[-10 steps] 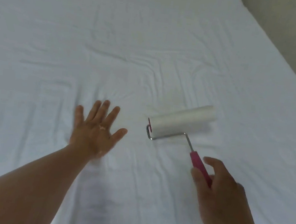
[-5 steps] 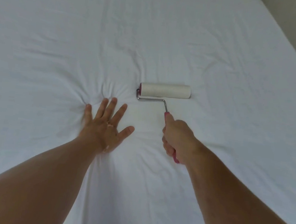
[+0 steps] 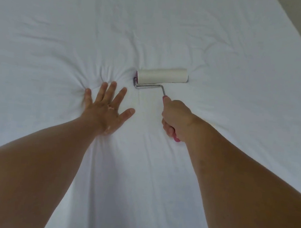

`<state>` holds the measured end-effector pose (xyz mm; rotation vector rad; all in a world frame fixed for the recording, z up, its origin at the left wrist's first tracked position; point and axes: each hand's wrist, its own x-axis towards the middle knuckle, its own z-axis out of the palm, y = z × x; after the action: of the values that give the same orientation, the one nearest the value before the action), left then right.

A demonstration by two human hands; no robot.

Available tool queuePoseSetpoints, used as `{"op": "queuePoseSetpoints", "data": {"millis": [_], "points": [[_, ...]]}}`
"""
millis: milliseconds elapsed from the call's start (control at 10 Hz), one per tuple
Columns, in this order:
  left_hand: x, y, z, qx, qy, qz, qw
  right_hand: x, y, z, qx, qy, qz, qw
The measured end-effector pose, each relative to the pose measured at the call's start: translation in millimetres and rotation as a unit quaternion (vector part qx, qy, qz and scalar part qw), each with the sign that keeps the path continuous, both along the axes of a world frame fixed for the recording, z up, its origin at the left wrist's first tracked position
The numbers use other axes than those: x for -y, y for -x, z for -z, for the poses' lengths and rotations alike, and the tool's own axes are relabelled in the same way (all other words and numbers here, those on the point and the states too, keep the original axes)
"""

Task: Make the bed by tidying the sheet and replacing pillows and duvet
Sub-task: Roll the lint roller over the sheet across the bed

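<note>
Your right hand [image 3: 176, 119]: fist wrapped around the pink handle of the lint roller [image 3: 162, 76], whose white drum lies on the sheet [image 3: 230, 107] ahead of your knuckles. Your left hand [image 3: 105, 109]: flat, fingers spread, holding nothing, pressed into the sheet just left of the roller; creases radiate from the fingertips.

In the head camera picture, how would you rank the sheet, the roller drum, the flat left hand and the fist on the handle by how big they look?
1. sheet, fills nearly the whole view.
2. left hand, spread flat.
3. roller drum and right hand: they look alike, so I won't rank them; the fist is also nearer the camera.
</note>
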<state>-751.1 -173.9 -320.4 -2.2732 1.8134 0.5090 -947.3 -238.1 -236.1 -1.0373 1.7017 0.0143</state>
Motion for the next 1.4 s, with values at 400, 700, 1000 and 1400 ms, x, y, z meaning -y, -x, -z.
{"op": "queuePoseSetpoints", "data": {"millis": [400, 700, 1000, 1400], "points": [[-87, 43, -6, 0.011, 0.066, 0.054, 0.996, -175, 89, -17, -0.062, 0.002, -0.056, 0.996], [-126, 48, -5, 0.012, 0.089, 0.078, 0.993, -201, 92, -24, -0.076, 0.012, -0.054, 0.996], [-177, 69, -11, -0.01, 0.068, 0.094, 0.993, -312, 148, -38, -0.132, -0.035, -0.086, 0.987], [-200, 82, -9, -0.008, 0.094, 0.094, 0.991, -348, 162, -30, -0.159, 0.004, -0.154, 0.975]]}}
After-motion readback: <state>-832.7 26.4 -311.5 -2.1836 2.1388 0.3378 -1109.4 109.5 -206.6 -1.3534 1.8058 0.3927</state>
